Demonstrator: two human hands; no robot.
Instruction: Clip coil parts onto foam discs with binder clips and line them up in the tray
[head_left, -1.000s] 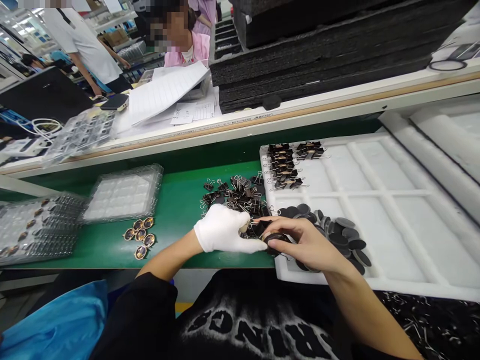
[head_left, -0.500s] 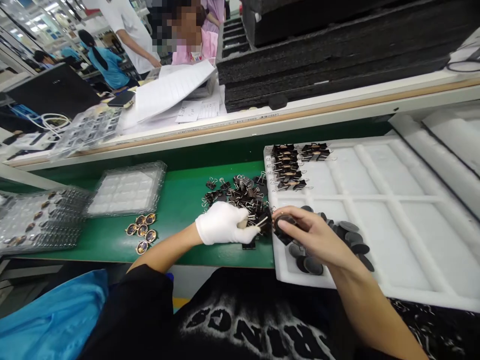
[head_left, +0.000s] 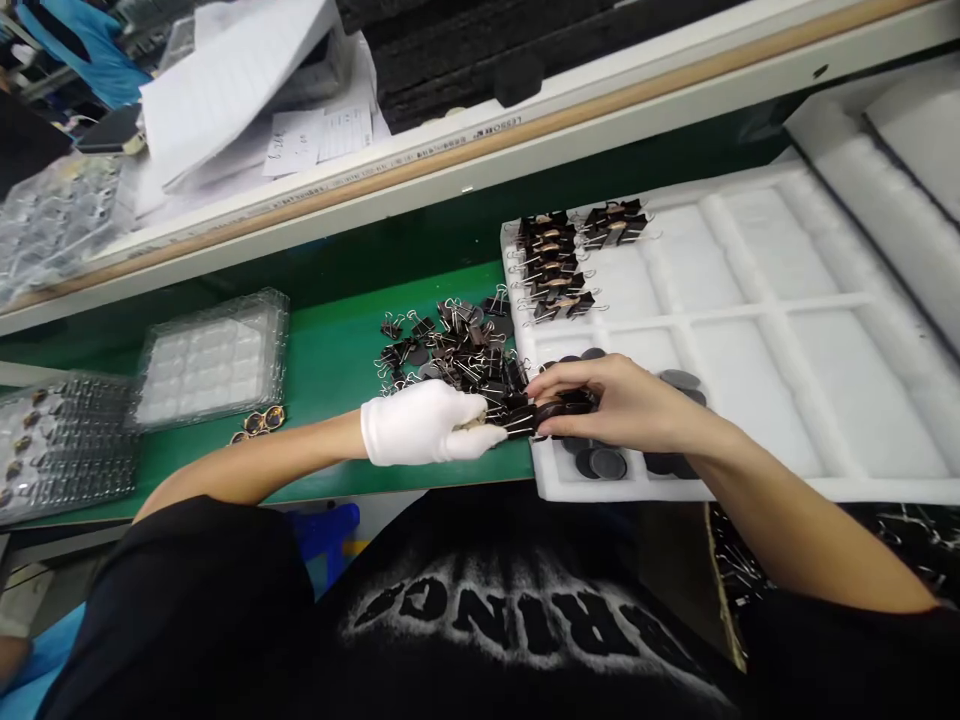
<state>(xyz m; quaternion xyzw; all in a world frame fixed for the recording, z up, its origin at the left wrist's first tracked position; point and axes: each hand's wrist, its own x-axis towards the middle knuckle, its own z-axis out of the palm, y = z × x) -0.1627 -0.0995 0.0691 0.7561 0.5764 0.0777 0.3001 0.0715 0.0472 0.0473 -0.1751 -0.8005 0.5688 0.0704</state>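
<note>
Head view: the left hand [head_left: 429, 424], in a white glove, and the bare right hand [head_left: 609, 403] meet at the near left corner of the white foam tray [head_left: 757, 400], both pinched on one black binder clip [head_left: 525, 413] with a dark round disc [head_left: 566, 406] at its mouth; the fingers of each are closed on it, and whether the clip already grips the disc I cannot tell. Just behind the hands a loose heap of binder clips [head_left: 450, 350] lies on the green surface [head_left: 330, 350]. In the tray's far left compartment a short row of finished clipped pieces [head_left: 559, 265] is laid in order, while more loose discs [head_left: 600, 462] lie in the near compartment under the right hand. Judging by this, only a small share is done: one compartment partly filled, the others bare. To the left sit clear blister trays [head_left: 210, 355] and a few gold-rimmed parts [head_left: 259, 424].
</note>
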